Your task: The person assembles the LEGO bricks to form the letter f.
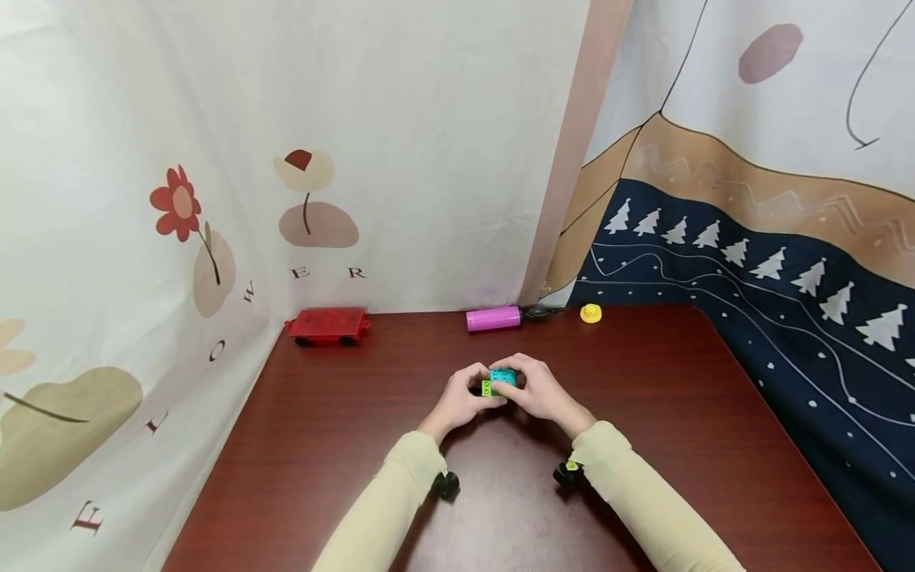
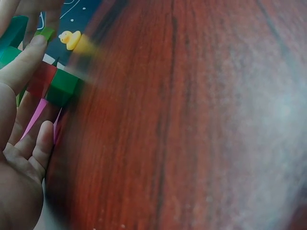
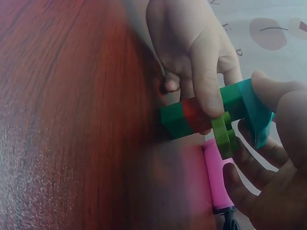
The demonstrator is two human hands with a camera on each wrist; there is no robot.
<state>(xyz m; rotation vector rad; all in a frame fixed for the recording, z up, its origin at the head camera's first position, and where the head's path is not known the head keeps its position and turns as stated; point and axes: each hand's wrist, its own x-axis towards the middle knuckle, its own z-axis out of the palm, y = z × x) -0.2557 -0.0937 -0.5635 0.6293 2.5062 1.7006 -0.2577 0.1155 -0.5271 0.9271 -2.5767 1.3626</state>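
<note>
Both hands hold a short stack of toy building blocks above the table. My left hand [image 1: 465,399] pinches the stack, its thumb across the middle in the right wrist view. My right hand [image 1: 539,391] grips the teal block [image 1: 504,376] at the top end. A lime-green studded block [image 3: 222,136] juts out sideways. Toward the lower end, a red block [image 3: 194,115] sits between green ones, with one green block [image 3: 173,120] at the bottom. In the left wrist view, the left fingers cover part of the stack.
At the table's back edge lie a red toy wagon [image 1: 329,325], a pink hand pump [image 1: 493,319] and a yellow rubber duck [image 1: 590,313]. Printed cloths [image 1: 429,159] hang behind the brown table [image 1: 322,429].
</note>
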